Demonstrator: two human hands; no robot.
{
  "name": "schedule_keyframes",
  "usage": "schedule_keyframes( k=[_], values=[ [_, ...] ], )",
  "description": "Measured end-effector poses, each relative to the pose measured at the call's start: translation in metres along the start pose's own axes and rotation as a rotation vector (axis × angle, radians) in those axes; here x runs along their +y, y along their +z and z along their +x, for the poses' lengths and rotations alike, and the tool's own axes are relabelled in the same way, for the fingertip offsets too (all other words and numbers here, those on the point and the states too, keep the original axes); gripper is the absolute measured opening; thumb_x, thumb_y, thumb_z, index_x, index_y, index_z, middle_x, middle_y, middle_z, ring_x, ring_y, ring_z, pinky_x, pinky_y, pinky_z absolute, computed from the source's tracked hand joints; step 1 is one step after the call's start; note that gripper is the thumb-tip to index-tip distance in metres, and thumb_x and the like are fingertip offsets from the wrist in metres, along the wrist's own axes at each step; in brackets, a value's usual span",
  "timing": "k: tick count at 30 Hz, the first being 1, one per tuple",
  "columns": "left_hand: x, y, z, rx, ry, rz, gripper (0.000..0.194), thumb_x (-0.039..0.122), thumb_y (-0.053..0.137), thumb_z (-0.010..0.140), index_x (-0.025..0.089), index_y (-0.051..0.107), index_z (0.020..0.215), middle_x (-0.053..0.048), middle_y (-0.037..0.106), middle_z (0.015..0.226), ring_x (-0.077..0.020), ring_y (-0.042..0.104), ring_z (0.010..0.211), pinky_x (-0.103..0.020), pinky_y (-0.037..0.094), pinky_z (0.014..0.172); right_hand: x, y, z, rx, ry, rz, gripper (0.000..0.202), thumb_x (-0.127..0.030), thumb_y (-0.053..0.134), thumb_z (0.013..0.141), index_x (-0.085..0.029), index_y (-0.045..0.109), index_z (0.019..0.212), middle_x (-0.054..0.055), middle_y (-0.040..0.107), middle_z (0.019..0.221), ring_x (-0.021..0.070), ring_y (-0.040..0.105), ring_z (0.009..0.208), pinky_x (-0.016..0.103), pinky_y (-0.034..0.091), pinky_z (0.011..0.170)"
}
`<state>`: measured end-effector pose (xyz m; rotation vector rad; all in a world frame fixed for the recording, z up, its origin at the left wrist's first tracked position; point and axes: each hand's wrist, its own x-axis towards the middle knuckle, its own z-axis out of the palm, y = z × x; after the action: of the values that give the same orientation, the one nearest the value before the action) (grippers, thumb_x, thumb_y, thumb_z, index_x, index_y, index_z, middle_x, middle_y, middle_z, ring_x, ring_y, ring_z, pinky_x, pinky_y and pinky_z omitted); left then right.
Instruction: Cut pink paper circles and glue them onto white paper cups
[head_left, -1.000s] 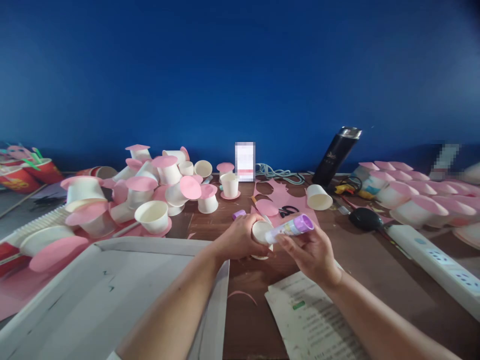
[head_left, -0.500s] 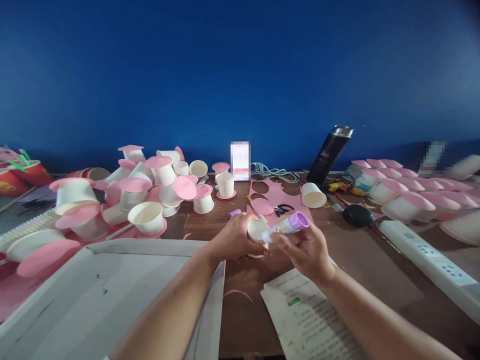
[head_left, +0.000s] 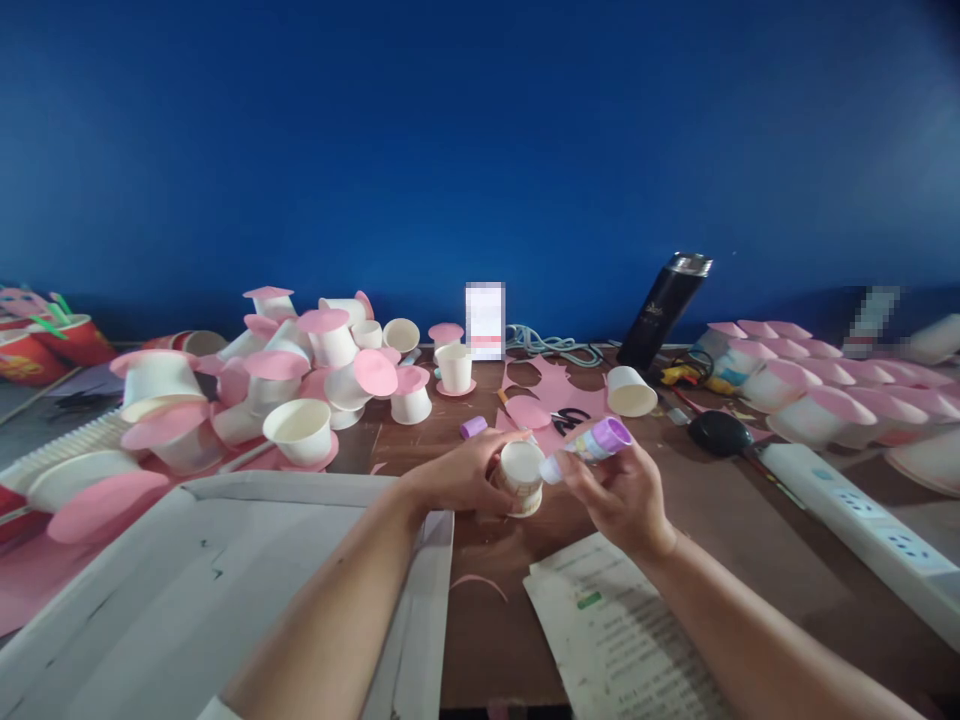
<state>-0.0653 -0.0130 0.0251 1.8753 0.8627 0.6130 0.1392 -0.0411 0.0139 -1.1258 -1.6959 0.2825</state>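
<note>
Left hand (head_left: pixel 466 475): fingers clamped around a held cup (head_left: pixel 523 485), paper, base up, at mid-counter. Right hand (head_left: pixel 624 495): fingers clamped on a glue stick (head_left: pixel 592 445), purple and clear, which lay slantwise, its clear end just beside the cup's base; whether the two touched could not be told.

Beyond the hands: one purple cap (head_left: pixel 473 428), just beyond the left hand; one pink disc (head_left: pixel 528 411); scissors (head_left: pixel 571 420), black-handled, on a cut pink sheet (head_left: pixel 553 383); one loose cup (head_left: pixel 630 391), on its side.

Far right: a black flask (head_left: pixel 664 312), leaning; rows of pink-topped cups (head_left: pixel 825 408).

Right: a black bulb (head_left: pixel 718 433) and a white power strip (head_left: pixel 806 470).

Left: a jumbled pile of cups (head_left: pixel 326 340), many bearing pink discs, some tipped over; nearer, a white tray (head_left: pixel 225 590), partly beneath the left forearm.

Near: printed papers (head_left: pixel 607 620), partly beneath the right forearm, on the brown counter (head_left: pixel 487 650).
</note>
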Motion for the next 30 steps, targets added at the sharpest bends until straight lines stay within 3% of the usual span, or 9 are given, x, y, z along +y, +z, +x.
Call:
schedule_keyframes(
  k=[3,7,9,12,16,22,25,27,30],
  values=[
    [-0.001,0.0,-0.003,-0.061,-0.094,-0.121,0.058,0.03,0.075,0.063,0.02,0.053,0.116,-0.004,0.062,0.101,-0.0186,0.059,0.086,-0.027,0.047,0.067,-0.004,-0.001,-0.001,-0.012,-0.059,-0.012,0.015,-0.032,0.064,0.078,-0.02,0.055,0.08,0.0,0.057,0.068,0.0136,0.051,0.059,0.028,0.045,0.06],
    [-0.006,0.007,-0.002,-0.03,-0.274,-0.173,0.067,0.04,0.076,0.062,0.021,0.045,0.119,-0.003,0.063,0.089,-0.016,0.06,0.065,-0.025,0.045,0.05,-0.006,0.0,-0.001,-0.047,-0.081,0.011,0.015,-0.032,0.065,0.079,-0.021,0.055,0.082,0.0,0.058,0.071,0.0145,0.054,0.061,0.028,0.046,0.06],
    [-0.007,0.011,0.0,0.037,-0.248,-0.081,0.068,0.041,0.078,0.059,0.021,0.047,0.115,-0.003,0.063,0.089,-0.0165,0.059,0.065,-0.025,0.043,0.049,-0.006,0.002,-0.001,-0.066,-0.076,0.014,0.017,-0.033,0.065,0.079,-0.021,0.054,0.081,0.0,0.057,0.07,0.0143,0.054,0.061,0.028,0.046,0.06],
    [-0.007,0.013,0.005,0.13,-0.078,0.117,0.057,0.039,0.081,0.055,0.018,0.056,0.103,-0.004,0.063,0.091,-0.0185,0.058,0.076,-0.027,0.044,0.059,-0.006,0.003,0.0,-0.08,-0.076,-0.022,0.018,-0.033,0.065,0.078,-0.021,0.052,0.08,-0.001,0.056,0.069,0.0142,0.052,0.06,0.028,0.045,0.059],
    [-0.008,0.013,0.01,0.124,0.041,0.241,0.043,0.042,0.079,0.058,0.018,0.062,0.089,-0.003,0.064,0.086,-0.018,0.055,0.076,-0.029,0.042,0.065,-0.003,0.003,0.002,-0.045,-0.067,-0.11,0.018,-0.032,0.063,0.078,-0.021,0.049,0.074,-0.001,0.051,0.066,0.0135,0.049,0.058,0.027,0.044,0.059],
    [-0.012,0.009,0.006,0.152,-0.045,0.184,0.069,0.046,0.084,0.046,0.018,0.06,0.104,-0.007,0.061,0.101,-0.0236,0.055,0.09,-0.034,0.045,0.075,0.002,0.0,0.0,-0.031,-0.001,-0.037,0.016,-0.033,0.063,0.08,-0.021,0.052,0.081,-0.002,0.054,0.067,0.0135,0.05,0.059,0.027,0.045,0.06],
    [-0.008,0.006,0.001,0.059,-0.087,-0.02,0.079,0.038,0.082,0.053,0.02,0.051,0.123,-0.005,0.06,0.103,-0.0202,0.058,0.087,-0.031,0.047,0.072,-0.003,0.0,-0.001,-0.066,-0.062,0.01,0.014,-0.031,0.063,0.08,-0.021,0.055,0.083,0.0,0.057,0.072,0.0148,0.054,0.063,0.029,0.046,0.064],
    [-0.006,0.005,-0.001,-0.018,-0.128,-0.138,0.076,0.034,0.077,0.06,0.022,0.046,0.128,-0.003,0.061,0.094,-0.0161,0.059,0.075,-0.028,0.047,0.062,-0.007,0.001,-0.001,-0.099,-0.108,0.019,0.014,-0.031,0.064,0.08,-0.021,0.054,0.083,0.001,0.057,0.074,0.0153,0.055,0.066,0.029,0.047,0.065],
    [-0.004,0.007,-0.001,-0.05,-0.184,-0.151,0.06,0.035,0.075,0.063,0.021,0.051,0.117,0.0,0.06,0.08,-0.0132,0.056,0.06,-0.024,0.043,0.05,-0.01,0.002,0.001,-0.104,-0.126,-0.024,0.016,-0.032,0.065,0.079,-0.021,0.053,0.081,0.0,0.056,0.074,0.0152,0.053,0.065,0.029,0.046,0.064]
  ],
)
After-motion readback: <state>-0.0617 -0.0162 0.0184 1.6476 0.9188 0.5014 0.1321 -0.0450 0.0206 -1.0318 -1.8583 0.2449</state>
